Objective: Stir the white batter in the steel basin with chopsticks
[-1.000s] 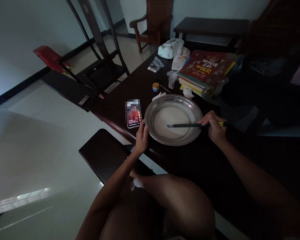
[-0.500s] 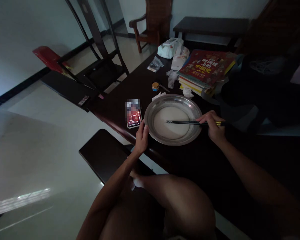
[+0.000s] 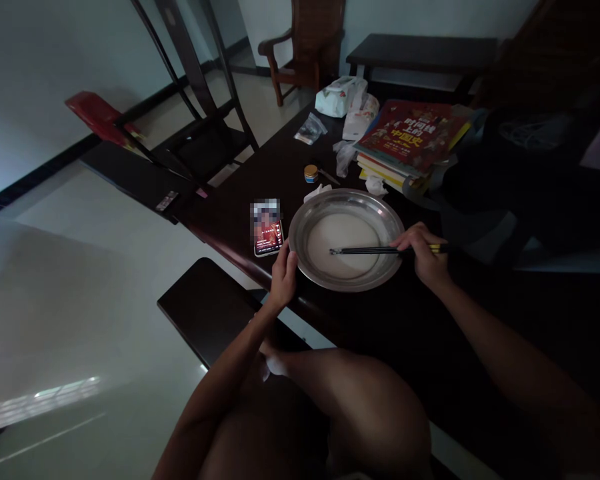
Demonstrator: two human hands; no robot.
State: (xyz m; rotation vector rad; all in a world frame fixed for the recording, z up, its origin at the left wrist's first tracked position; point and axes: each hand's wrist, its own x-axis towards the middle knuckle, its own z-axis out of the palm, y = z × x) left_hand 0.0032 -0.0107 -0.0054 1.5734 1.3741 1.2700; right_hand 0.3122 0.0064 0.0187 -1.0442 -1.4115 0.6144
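Note:
A wide, shallow metal basin (image 3: 347, 285) stands near the front edge of the dark table, with a whitish mixture (image 3: 340, 230) spread over its bottom. My left hand (image 3: 283, 275) grips the left side of the basin's rim, thumb toward the front and fingers around the outside. Dark chopsticks (image 3: 365, 251) with gold marks near the back end are held in my right hand (image 3: 425, 253) at the basin's right rim. Their tips, coated in white, lie at the mixture near the basin's middle; whether they touch the bottom cannot be made out.
A lit phone (image 3: 267, 230) lies left of the basin. Behind it are a small gold-lidded jar (image 3: 311, 174), crumpled tissues (image 3: 376, 185), plastic bags and a stack of books (image 3: 413, 137). A dark bench (image 3: 205, 303) stands in front of the table (image 3: 245, 193).
The chopstick tips have shifted slightly toward me and to the left within the mixture. My right hand has moved a little with them; my left hand and the basin look unmoved.

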